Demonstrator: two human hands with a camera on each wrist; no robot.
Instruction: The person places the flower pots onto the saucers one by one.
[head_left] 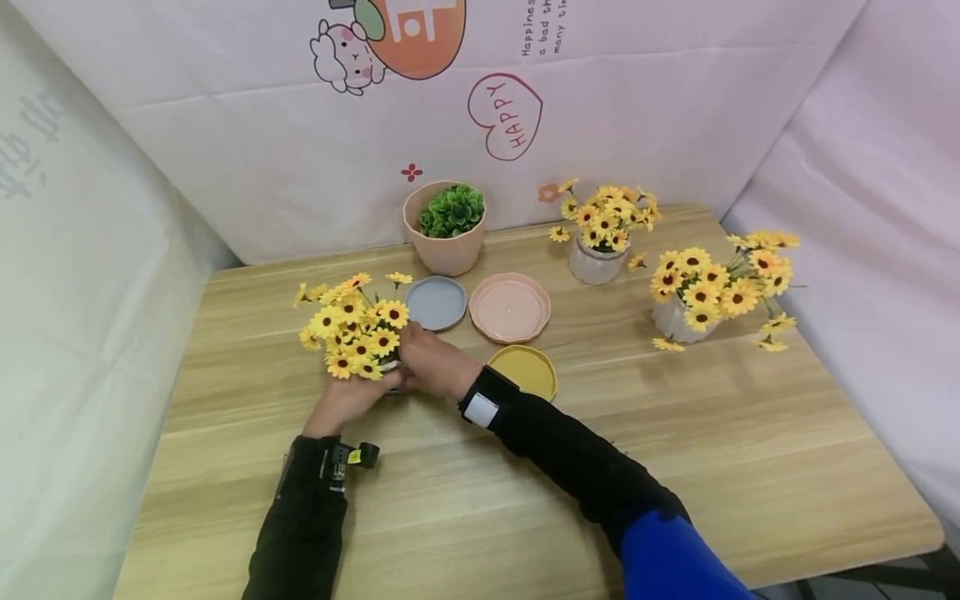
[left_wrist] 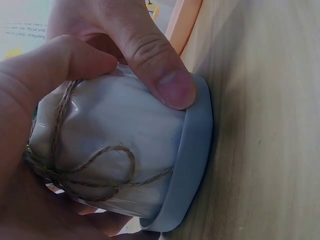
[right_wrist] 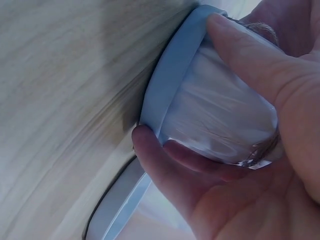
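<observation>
A white flowerpot (left_wrist: pixel 120 130) with twine tied round it stands in a blue-grey saucer (right_wrist: pixel 167 75). Yellow daisy-like flowers (head_left: pixel 356 329) rise from it on the left of the table. From the near side my left hand (head_left: pixel 351 402) grips the pot, fingers curled round its wall. My right hand (head_left: pixel 437 362) comes in from the right and holds the lower pot. Its thumb presses low on the wall at the saucer's rim, and one fingertip (right_wrist: pixel 145 135) touches the saucer's edge. In the head view both hands and the flowers mostly cover the pot.
A second blue-grey saucer (head_left: pixel 435 303), a pink saucer (head_left: pixel 510 308) and a yellow saucer (head_left: pixel 528 371) lie right of the hands. Behind them stands a peach pot (head_left: pixel 447 250) with a green plant. Two white pots (head_left: pixel 596 262) of yellow flowers stand farther right.
</observation>
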